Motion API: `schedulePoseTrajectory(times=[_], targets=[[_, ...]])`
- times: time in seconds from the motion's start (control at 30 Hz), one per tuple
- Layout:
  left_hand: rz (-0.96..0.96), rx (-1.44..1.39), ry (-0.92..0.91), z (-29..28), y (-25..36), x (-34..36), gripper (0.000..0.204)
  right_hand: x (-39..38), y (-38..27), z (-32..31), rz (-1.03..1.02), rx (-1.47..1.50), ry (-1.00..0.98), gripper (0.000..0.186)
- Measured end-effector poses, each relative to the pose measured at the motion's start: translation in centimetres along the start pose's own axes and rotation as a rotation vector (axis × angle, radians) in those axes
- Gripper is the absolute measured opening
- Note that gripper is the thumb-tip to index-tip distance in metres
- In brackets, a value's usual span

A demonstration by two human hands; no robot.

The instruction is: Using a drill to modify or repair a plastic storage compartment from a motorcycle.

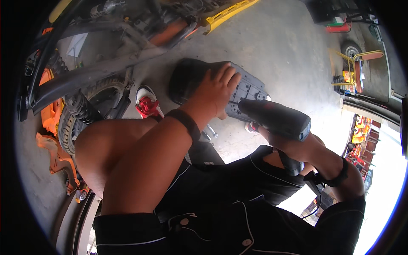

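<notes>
My left hand (pixel 216 89) grips a black padded vehicle seat (pixel 182 78), its fingers curled over the part nearest me. The seat is tilted so that its dark plastic underside (pixel 248 87), ribbed and dotted with holes or fasteners, faces to the right. Wrapped round the handle of a black cordless drill (pixel 278 119) is my right hand (pixel 289 146). The drill's nose points left at the underside, close to it; whether its tip touches a fastener cannot be made out. A red-laced shoe (pixel 147 102) of mine stands just left of the seat.
On the left stands a vehicle frame (pixel 97 70) with a knobby tyre (pixel 70 127), a coil shock absorber (pixel 78 104) and orange panels (pixel 53 153). A metal tool (pixel 211 131) lies on the concrete floor below the seat. A yellow-framed chair (pixel 355 63) stands far right.
</notes>
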State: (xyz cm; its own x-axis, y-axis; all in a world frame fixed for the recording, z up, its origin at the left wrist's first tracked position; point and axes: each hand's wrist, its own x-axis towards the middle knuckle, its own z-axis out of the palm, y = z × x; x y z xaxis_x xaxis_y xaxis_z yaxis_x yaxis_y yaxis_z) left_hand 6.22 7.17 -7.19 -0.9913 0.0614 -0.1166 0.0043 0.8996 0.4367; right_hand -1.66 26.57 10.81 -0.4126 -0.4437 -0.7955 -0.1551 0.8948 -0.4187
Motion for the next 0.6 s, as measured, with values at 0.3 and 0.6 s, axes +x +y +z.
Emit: schedulePoseTrajectory(times=[0.3, 0.6], targets=[[0.003, -0.014, -0.033, -0.4, 0.2, 0.2, 0.128, 0.8, 2.0, 0.4, -0.102, 0.087, -0.005, 0.043], [-0.004, -0.028, -0.029, -0.7, 0.3, 0.2, 0.128, 1.9, 0.1, 0.8, -0.016, 0.093, -0.05, 0.053]])
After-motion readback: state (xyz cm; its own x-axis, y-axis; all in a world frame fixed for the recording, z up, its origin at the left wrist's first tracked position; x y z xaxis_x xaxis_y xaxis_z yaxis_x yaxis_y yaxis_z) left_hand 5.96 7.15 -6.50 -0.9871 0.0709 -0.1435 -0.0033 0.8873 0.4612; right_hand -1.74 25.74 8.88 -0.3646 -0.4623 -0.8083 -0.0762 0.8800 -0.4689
